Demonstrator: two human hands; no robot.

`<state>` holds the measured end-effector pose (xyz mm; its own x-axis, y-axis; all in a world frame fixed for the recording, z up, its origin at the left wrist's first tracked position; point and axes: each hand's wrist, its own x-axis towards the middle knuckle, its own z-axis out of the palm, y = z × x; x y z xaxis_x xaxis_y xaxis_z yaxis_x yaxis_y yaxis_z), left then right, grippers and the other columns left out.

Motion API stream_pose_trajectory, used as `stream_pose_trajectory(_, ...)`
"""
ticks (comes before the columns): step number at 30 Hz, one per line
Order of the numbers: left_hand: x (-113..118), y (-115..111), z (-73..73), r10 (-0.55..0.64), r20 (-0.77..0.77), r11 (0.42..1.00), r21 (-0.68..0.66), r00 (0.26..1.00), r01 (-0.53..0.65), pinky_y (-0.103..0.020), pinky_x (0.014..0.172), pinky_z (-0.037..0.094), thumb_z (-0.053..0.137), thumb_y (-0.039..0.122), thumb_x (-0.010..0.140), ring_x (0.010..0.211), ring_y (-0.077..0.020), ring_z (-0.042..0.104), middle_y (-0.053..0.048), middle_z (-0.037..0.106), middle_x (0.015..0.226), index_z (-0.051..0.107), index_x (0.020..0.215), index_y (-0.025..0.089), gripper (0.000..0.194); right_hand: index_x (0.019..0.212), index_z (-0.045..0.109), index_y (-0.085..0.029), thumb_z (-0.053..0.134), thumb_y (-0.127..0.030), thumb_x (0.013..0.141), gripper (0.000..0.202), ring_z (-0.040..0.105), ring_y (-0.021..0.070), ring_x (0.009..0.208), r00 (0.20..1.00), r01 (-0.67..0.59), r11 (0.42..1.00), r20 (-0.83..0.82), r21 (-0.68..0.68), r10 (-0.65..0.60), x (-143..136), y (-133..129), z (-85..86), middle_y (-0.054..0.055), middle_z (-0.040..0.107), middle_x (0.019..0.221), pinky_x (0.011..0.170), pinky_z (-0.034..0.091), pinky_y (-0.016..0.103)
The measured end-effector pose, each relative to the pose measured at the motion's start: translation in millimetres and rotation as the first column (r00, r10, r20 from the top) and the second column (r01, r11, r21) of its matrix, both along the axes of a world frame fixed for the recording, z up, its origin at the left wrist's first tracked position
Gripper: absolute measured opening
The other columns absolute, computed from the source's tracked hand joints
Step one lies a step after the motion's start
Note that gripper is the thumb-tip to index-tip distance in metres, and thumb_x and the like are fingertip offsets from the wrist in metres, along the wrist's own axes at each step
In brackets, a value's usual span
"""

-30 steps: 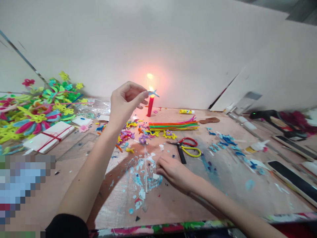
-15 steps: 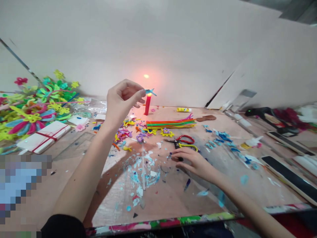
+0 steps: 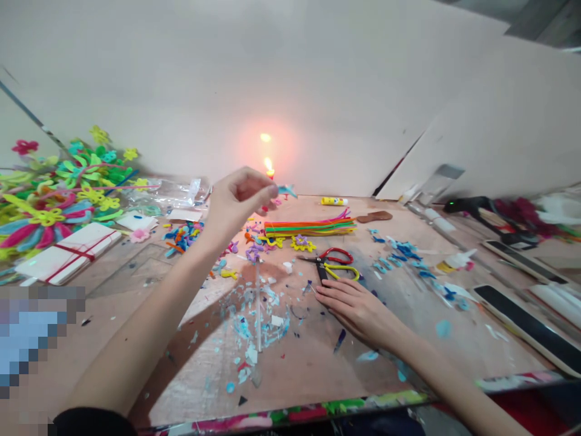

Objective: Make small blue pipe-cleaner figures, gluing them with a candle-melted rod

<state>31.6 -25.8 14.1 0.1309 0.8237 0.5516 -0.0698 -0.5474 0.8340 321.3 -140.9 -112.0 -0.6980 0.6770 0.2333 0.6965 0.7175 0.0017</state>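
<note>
Between thumb and fingertips, my left hand (image 3: pixel 247 197) pinches a small light-blue piece (image 3: pixel 287 191), raised in front of a lit red candle (image 3: pixel 270 174). The flame shows just above and left of the piece, and my hand hides most of the candle. My right hand (image 3: pixel 351 306) lies on the table with its fingers stretched out, just below scissors (image 3: pixel 333 264) with one red and one yellow handle. Blue paper scraps (image 3: pixel 245 327) and a thin clear stick (image 3: pixel 259 309) lie left of that hand.
A bundle of coloured pipe cleaners (image 3: pixel 311 227) lies behind the scissors, near a yellow glue stick (image 3: pixel 334 201). Fuzzy flowers (image 3: pixel 59 206) are heaped at the left beside a white box (image 3: pixel 70 253). Blue pieces (image 3: pixel 403 249), a glue gun (image 3: pixel 481 212) and a dark phone-like slab (image 3: pixel 531 324) are at right.
My left hand has moved the blue piece down and right, away from the candle's top, and the flame now shows. My right hand has flattened slightly lower, uncovering more of the scissors.
</note>
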Motion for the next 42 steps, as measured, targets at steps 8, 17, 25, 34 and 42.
stream_pose_trajectory(8,9,-12,-83.4,-0.309,0.016,0.832,-0.48,0.951,0.278,-0.026,0.071,0.055,0.081,0.034,0.073,0.069,-0.014,0.069,-0.003,0.074,0.071,0.068,0.077,0.02,0.019,0.127,0.066,-0.021,0.047,-0.01,0.094,0.04,0.064,0.0274,0.121,1.0,0.008,0.998,-0.018,0.07,-0.007,6,-9,-1.6,0.01,0.069,0.128,0.102,0.052,0.052)
stream_pose_trajectory(17,23,-15,-106.7,-0.309,0.209,0.677,-0.637,0.928,0.369,-0.027,0.077,0.056,0.086,0.037,0.067,0.074,-0.0151,0.071,-0.003,0.074,0.074,0.07,0.08,0.018,0.028,0.111,0.07,-0.019,0.05,-0.017,0.096,0.026,0.066,0.0264,0.114,0.996,0.039,0.996,-0.084,0.077,-0.032,6,-18,5.0,0.008,0.074,0.12,0.099,0.051,0.047)
stream_pose_trajectory(25,22,-10,-106.8,-0.297,0.254,0.685,-0.615,0.921,0.39,-0.027,0.076,0.056,0.088,0.038,0.065,0.069,-0.0132,0.069,-0.001,0.071,0.07,0.068,0.078,0.017,0.031,0.091,0.069,-0.018,0.058,-0.024,0.093,0.013,0.061,0.0222,0.096,0.914,0.263,0.938,-0.253,-0.228,-0.317,-11,18,16.0,0.009,0.067,0.098,0.086,0.049,0.036)
stream_pose_trajectory(34,20,-7,-110.3,-0.303,0.241,0.691,-0.611,0.922,0.387,-0.028,0.078,0.055,0.088,0.039,0.065,0.068,-0.0116,0.067,0.0,0.07,0.068,0.066,0.08,0.015,0.035,0.081,0.067,-0.014,0.069,-0.02,0.085,0.008,0.058,0.0189,0.084,0.902,0.281,0.912,-0.242,-0.298,-0.357,-32,54,10.0,0.007,0.063,0.087,0.073,0.044,0.028)
stream_pose_trajectory(42,14,-3,-111.1,-0.314,0.232,0.698,-0.601,0.921,0.389,-0.033,0.084,0.055,0.086,0.039,0.066,0.071,-0.0127,0.067,0.001,0.068,0.071,0.064,0.082,0.016,0.036,0.068,0.062,-0.015,0.071,-0.023,0.085,0.021,0.057,0.0164,0.068,0.931,0.274,0.918,-0.159,-0.287,-0.327,-42,73,7.9,0.004,0.063,0.069,0.062,0.037,0.025)
